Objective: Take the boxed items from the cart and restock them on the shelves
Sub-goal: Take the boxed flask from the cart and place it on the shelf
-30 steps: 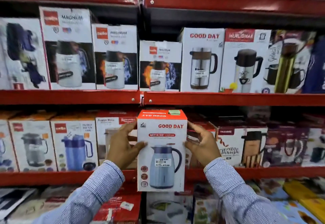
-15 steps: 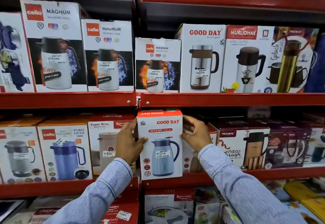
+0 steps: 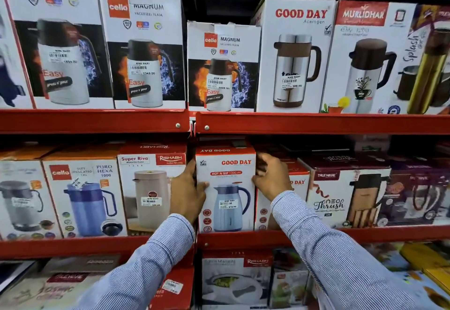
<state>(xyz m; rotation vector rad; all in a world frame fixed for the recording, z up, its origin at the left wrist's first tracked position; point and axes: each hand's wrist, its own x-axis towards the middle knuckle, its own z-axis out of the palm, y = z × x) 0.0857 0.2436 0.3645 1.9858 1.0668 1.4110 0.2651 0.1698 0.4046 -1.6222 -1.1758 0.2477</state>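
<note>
A white and red Good Day flask box (image 3: pixel 226 188) with a blue jug pictured on it stands upright on the middle red shelf (image 3: pixel 316 235), its base on the shelf. My left hand (image 3: pixel 187 192) presses its left side, thumb on the front face. My right hand (image 3: pixel 270 178) grips its right side near the top. It sits between the Rishabh Super Riva box (image 3: pixel 146 188) on its left and another Good Day box (image 3: pixel 292 202) on its right, which my right arm partly hides. The cart is out of view.
The upper shelf (image 3: pixel 316 122) carries Cello Magnum boxes (image 3: pixel 146 49), a Good Day steel flask box (image 3: pixel 292 56) and a Murlidhar box (image 3: pixel 365 58). A Trueware box (image 3: pixel 345 195) and a Cello Puro Hexa box (image 3: pixel 85 195) share the middle shelf. More boxes fill the bottom level.
Both hands have pushed the Good Day box up and back from in front of the shelf edge into the gap on the middle shelf. The camera has moved closer.
</note>
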